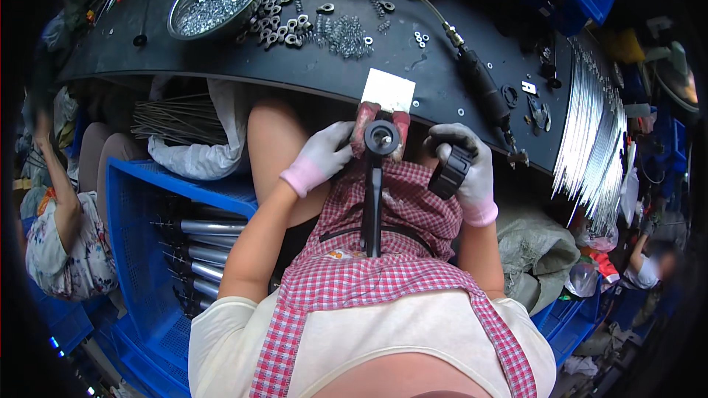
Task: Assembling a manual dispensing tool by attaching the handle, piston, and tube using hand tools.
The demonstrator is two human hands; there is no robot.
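Note:
Upright in front of me is a black tube (373, 210) with a round, hollow end (382, 138). That end sits between two red-wrapped clamp jaws (363, 127) at the table edge. My left hand (324, 153), in a white glove with a pink cuff, is beside the left jaw. Its fingers and thumb are apart and nothing shows in them; whether they touch the jaw I cannot tell. To the right of the tube, my gloved right hand (467, 166) grips a black ribbed ring-shaped part (451, 174). A white square plate (389, 90) stands behind the jaws.
On the dark table (435, 74) lie a bowl of small metal parts (218, 0), loose springs (345, 35), metal eyelets (284, 26), a black air tool with hose (483, 88) and thin metal rods (586, 133). A blue crate of tubes (136, 250) stands at left. Other people sit on both sides.

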